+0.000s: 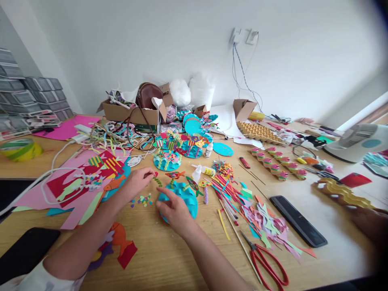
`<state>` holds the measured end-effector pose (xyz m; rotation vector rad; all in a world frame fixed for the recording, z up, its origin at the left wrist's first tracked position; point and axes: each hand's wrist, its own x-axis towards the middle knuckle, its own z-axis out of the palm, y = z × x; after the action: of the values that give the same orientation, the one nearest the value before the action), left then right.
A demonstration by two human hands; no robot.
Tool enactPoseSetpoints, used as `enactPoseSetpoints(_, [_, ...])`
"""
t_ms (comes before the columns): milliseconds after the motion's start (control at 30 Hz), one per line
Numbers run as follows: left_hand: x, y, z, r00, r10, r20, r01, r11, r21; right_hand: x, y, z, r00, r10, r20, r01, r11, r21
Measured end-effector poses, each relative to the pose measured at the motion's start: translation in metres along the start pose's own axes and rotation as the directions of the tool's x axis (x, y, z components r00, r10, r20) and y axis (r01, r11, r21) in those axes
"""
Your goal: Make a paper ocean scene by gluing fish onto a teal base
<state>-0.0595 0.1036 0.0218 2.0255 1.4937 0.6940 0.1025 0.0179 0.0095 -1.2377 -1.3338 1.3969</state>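
My left hand is closed, thumb and fingertips pressed together; whatever is between them is too small to make out. Just right of its fingertips is a twisted green strip with a small red piece near its top. My right hand rests on the bumpy blue round base, index finger stretched toward the green strip and thumb apart. Paper fish stand at the base's back edge, among them a red patterned fish and a green fish. Small coloured paper dots lie left of the base.
Red-handled scissors, a black tray and paper scraps lie to the right. Glue bottles stand behind the base. Finished-looking blue bases sit farther back. Another person's hand is at the right edge, by a wavy yellow carton piece.
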Motion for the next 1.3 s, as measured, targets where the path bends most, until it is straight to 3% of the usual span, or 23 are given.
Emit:
enactPoseSetpoints(67, [-0.007,0.005,-0.005,1.000,0.015,-0.004,-0.015,1.000,-0.006,0.005,0.001,0.003,0.995,0.092,-0.037,-0.079,0.960,0.268])
enactPoseSetpoints(167, [-0.019,0.014,-0.009,1.000,0.014,-0.013,-0.015,0.999,-0.028,0.006,0.002,0.006,0.979,0.200,0.029,-0.178,0.785,0.594])
enactPoseSetpoints(300, [-0.032,0.022,-0.008,1.000,0.025,-0.015,-0.025,0.999,-0.034,0.003,0.001,0.011,0.954,0.181,0.240,-0.301,0.569,0.765])
enactPoseSetpoints(400, [-0.039,0.023,-0.005,0.999,0.052,0.003,-0.052,0.998,-0.045,0.003,0.002,0.017,0.953,0.153,0.263,-0.304,0.497,0.813])
enactPoseSetpoints(500, [-0.044,0.024,-0.005,0.998,0.053,0.017,-0.052,0.996,-0.071,0.005,0.005,0.022,0.954,0.192,0.231,-0.299,0.514,0.804])
enactPoseSetpoints(600, [-0.050,0.027,-0.013,0.998,0.049,-0.035,-0.052,0.995,-0.082,0.006,0.009,0.025,0.959,0.222,0.173,-0.275,0.604,0.748])
enactPoseSetpoints(733, [-0.057,0.032,-0.036,0.973,0.010,-0.230,-0.046,0.987,-0.152,0.005,0.011,0.029,0.967,0.230,0.110,-0.243,0.708,0.663])
enactPoseSetpoints(833, [-0.060,0.028,-0.050,0.936,-0.066,-0.346,0.006,0.985,-0.171,0.005,0.009,0.030,0.972,0.223,0.070,-0.214,0.736,0.643])
enactPoseSetpoints(933, [-0.063,0.018,-0.043,0.975,-0.119,-0.187,0.061,0.956,-0.286,0.007,0.004,0.029,0.973,0.218,0.081,-0.208,0.654,0.727])
enactPoseSetpoints(1000, [-0.065,0.012,-0.027,0.981,-0.196,-0.017,0.163,0.857,-0.489,0.008,0.002,0.028,0.972,0.204,0.118,-0.214,0.553,0.805])
enactPoseSetpoints(1100, [-0.071,0.010,0.000,0.926,-0.326,0.189,0.329,0.455,-0.827,0.008,0.001,0.027,0.963,0.165,0.213,-0.264,0.429,0.864])
enactPoseSetpoints(1200, [-0.074,0.013,0.017,0.885,-0.306,0.350,0.399,0.115,-0.910,0.007,0.004,0.028,0.940,0.135,0.315,-0.342,0.373,0.862])
enactPoseSetpoints(1300, [-0.072,0.015,0.022,0.877,-0.286,0.387,0.401,-0.010,-0.916,0.006,0.007,0.029,0.929,0.130,0.345,-0.369,0.348,0.862])
